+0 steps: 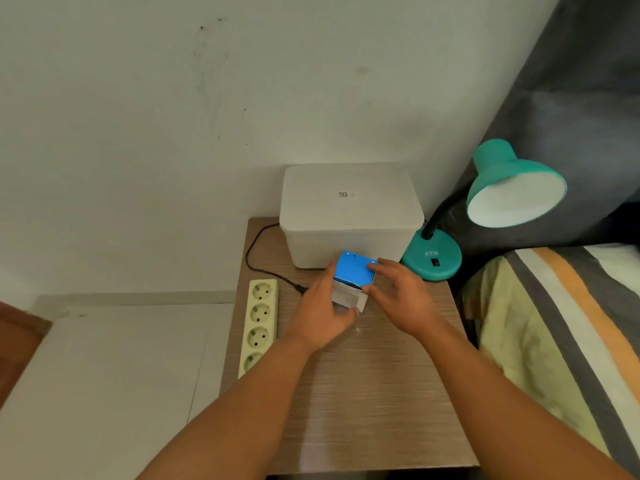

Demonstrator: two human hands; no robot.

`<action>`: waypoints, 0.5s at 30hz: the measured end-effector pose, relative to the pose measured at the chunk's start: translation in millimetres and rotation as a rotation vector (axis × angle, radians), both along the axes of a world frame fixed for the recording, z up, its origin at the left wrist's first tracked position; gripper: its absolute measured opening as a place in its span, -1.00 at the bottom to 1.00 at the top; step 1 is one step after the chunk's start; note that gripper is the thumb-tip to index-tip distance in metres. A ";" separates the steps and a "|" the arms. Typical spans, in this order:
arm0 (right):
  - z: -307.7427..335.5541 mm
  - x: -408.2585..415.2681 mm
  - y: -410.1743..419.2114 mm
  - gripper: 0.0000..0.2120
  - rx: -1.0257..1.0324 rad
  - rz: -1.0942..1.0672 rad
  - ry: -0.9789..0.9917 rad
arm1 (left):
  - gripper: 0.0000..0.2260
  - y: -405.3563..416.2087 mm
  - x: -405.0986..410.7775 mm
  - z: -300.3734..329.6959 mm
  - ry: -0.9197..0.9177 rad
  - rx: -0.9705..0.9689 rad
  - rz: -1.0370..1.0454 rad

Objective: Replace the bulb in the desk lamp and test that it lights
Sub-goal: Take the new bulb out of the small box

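Observation:
A small blue and white bulb box is held just above the wooden bedside table. My left hand grips it from the left and below. My right hand touches its right side with fingers spread on the blue top. A teal desk lamp stands at the table's back right: round base with a black switch, black flexible neck, and shade tilted toward me. Whether a bulb sits inside the shade cannot be made out.
A white lidded box stands at the back of the table. A cream power strip lies along the left edge, with a black cable running to it. A striped bed is on the right.

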State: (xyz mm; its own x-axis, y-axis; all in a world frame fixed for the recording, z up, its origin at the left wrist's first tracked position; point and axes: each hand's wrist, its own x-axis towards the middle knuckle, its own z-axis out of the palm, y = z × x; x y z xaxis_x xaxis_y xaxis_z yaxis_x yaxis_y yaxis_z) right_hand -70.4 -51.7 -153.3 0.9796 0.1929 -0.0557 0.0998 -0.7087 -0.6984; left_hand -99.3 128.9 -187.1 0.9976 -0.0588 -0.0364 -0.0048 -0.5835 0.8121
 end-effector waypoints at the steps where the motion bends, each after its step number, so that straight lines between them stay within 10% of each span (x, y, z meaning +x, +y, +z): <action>1: -0.3 1.0 -0.6 -0.53 -0.001 0.009 0.009 | -0.24 -0.1 1.4 0.1 -0.019 -0.021 0.002; 15: 22.9 10.9 -3.5 -0.65 0.061 0.015 -0.038 | -0.22 4.0 19.8 -4.0 -0.057 0.034 -0.001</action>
